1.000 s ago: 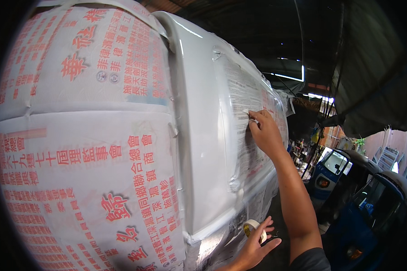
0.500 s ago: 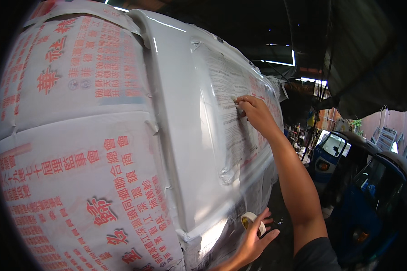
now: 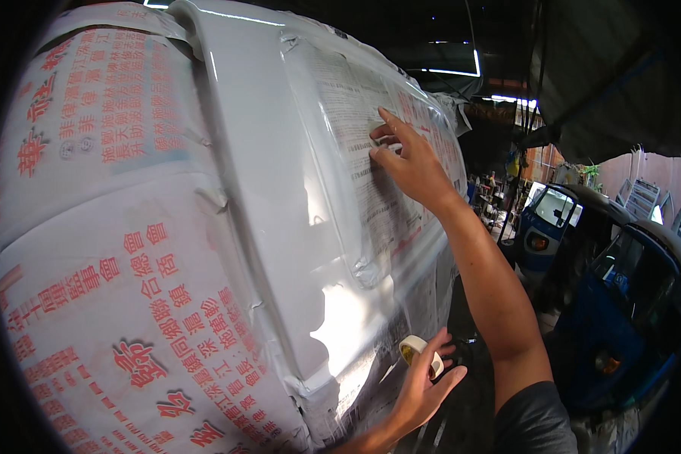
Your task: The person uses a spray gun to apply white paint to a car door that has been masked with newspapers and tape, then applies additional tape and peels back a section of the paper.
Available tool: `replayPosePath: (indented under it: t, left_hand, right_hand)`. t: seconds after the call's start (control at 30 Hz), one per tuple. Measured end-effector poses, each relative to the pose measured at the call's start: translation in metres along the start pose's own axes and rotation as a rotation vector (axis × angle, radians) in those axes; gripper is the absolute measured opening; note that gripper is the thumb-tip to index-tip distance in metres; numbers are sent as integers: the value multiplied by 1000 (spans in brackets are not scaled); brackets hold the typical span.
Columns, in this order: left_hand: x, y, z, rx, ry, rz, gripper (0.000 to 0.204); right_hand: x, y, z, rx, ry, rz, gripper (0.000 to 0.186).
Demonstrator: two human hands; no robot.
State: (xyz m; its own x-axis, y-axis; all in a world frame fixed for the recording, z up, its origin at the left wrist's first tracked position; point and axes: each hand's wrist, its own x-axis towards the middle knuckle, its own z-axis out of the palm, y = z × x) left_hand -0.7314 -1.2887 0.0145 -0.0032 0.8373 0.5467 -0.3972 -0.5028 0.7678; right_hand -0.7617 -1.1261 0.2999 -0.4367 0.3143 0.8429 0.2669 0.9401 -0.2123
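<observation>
A white curved vehicle panel (image 3: 261,166) carries a newspaper sheet (image 3: 352,98), edged with pale masking and covering a window-shaped area. My right hand (image 3: 405,163) is at that sheet, index finger stretched upward, thumb apart and other fingers bent; a small pale bit near the fingertips is too small to make out. My left hand (image 3: 424,393) is low by the panel's lower part, fingers round a cream tape roll (image 3: 412,346). Large printed paper sheets (image 3: 106,212) with red characters cover the bodywork on the left.
Blue small vehicles (image 3: 605,333) with dark roofs stand at the right. Behind them are a cluttered work area (image 3: 492,204), a metal ladder (image 3: 643,197) and a pinkish wall (image 3: 666,174). A dark sheet roof (image 3: 598,76) with strip lights hangs overhead.
My right hand has moved up and left along the newspaper, and its index finger has lifted from the pinch. The view has shifted, and my left hand still holds the roll.
</observation>
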Motion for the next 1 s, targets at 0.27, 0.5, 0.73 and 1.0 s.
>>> replayPosePath:
  t: [0.27,0.5,0.73,1.0]
  left_hand:
    - [-1,-8,-3,251,-202,-58,63]
    - [-7,-6,3,663,-776,-205,52]
    - [-31,-85,0,594,-1200,-294,59]
    - [-40,-191,-15,460,-1289,-487,58]
  right_hand:
    - [-17,5,4,-134,-48,-133,73]
    - [-49,5,6,-313,-41,-222,72]
    - [-192,4,-58,-290,-111,-202,64]
    - [-447,90,-87,-21,-90,632,38]
